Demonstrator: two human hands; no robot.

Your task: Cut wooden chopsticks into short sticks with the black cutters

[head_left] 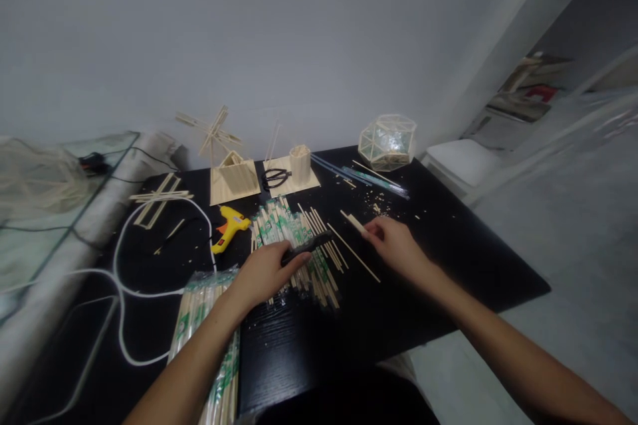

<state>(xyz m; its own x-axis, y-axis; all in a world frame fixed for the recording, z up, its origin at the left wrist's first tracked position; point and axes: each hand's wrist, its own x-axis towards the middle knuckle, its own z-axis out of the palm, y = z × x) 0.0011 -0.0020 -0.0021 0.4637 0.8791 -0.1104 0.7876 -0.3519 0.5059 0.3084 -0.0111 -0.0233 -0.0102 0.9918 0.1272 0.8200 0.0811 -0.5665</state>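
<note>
In the head view, the left hand [264,272] lies over a loose heap of bamboo sticks [299,246] in the middle of the black table [399,305]. Its grip is closed around a dark, flat tool [306,248], which points to the right above the heap; I cannot tell what kind of tool it is. The right hand [396,246] is just beside the heap, on its right side. Its fingers are pinched together on the end of one short stick [353,220], which is tilted up and to the left. One long thin stick [353,252] lies on the table between the two hands.

Under the left forearm there is a plastic pack of wrapped sticks [199,319], near the front edge of the table. A yellow glue gun [228,227] lies to the left of the heap, with a white cable [119,279] curving beside it. At the back of the table stand a small windmill model [226,166], black scissors [275,177] on a wooden plate, and a dome made of sticks [387,141].
</note>
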